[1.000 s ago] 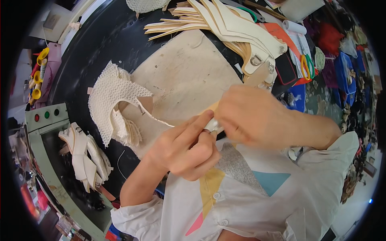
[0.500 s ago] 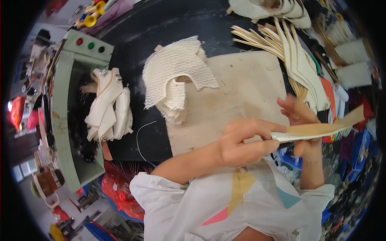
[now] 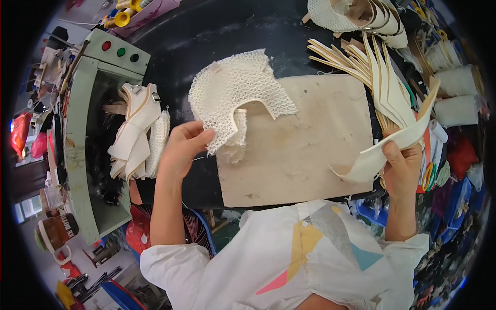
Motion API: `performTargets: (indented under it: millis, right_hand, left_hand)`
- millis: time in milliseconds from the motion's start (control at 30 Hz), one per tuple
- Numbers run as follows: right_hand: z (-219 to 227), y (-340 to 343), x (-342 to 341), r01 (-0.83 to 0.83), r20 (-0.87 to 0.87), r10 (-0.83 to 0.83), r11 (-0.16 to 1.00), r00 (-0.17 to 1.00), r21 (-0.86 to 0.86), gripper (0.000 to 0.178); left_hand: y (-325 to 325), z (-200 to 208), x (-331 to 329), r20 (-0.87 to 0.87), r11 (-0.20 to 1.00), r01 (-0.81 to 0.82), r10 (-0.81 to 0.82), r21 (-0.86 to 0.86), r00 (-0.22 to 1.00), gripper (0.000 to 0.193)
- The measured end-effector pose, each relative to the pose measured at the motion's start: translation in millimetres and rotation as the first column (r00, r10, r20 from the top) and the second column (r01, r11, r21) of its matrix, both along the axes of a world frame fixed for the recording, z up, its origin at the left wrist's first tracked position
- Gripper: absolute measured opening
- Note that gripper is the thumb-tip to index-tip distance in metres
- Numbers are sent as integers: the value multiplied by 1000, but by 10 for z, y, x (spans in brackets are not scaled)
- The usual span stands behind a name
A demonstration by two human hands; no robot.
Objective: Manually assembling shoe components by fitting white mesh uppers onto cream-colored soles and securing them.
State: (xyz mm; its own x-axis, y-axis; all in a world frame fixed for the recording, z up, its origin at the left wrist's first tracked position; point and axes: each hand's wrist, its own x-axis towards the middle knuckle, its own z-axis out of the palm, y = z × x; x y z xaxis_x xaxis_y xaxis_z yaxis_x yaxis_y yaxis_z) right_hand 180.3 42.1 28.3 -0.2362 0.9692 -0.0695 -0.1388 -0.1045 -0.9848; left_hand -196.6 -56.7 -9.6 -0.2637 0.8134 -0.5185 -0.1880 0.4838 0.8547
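Black desk [image 3: 170, 46], beige mat [image 3: 294, 160] on top. My left hand [image 3: 183, 147] pinches woven mesh [image 3: 232, 77] overlapping mat's upper left; right hand [image 3: 403, 168] grips curved cream strip [image 3: 367, 163]. Green cabinet [image 3: 80, 150] at left.

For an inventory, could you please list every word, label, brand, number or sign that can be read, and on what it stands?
Brown container, far left: white lettering that I won't copy out.
Green-grey box: no readable marking.
Cream strip in the right hand: no lettering visible.
White mesh piece at the left hand: no lettering visible.
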Motion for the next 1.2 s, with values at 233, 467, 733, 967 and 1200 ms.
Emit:
performTargets:
  millis: [233,467,733,967,1200]
  right_hand:
    - [241,-32,-387,-365,183,390,918,903,-157,28]
    - [204,31,-474,-490,91,524,835,847,-250,27]
    - [212,29,-226,-311,170,338,936,926,-164,26]
    - [206,-114,-291,-360,278,374,927,885,-104,20]
    - [162,-120,-331,-340,247,366,929,897,-142,20]
  left_hand:
    - [126,268,1102,-36,934,-91,110,346,993,50]
    - [55,169,1448,315,933,-32,-89,359,945,29]
    - [80,268,1573,170,937,-19,-43,348,984,24]
    - [81,279,1695,-2,893,113,-125,435,992,29]
    - [57,290,1696,-68,884,130,-111,450,991,30]
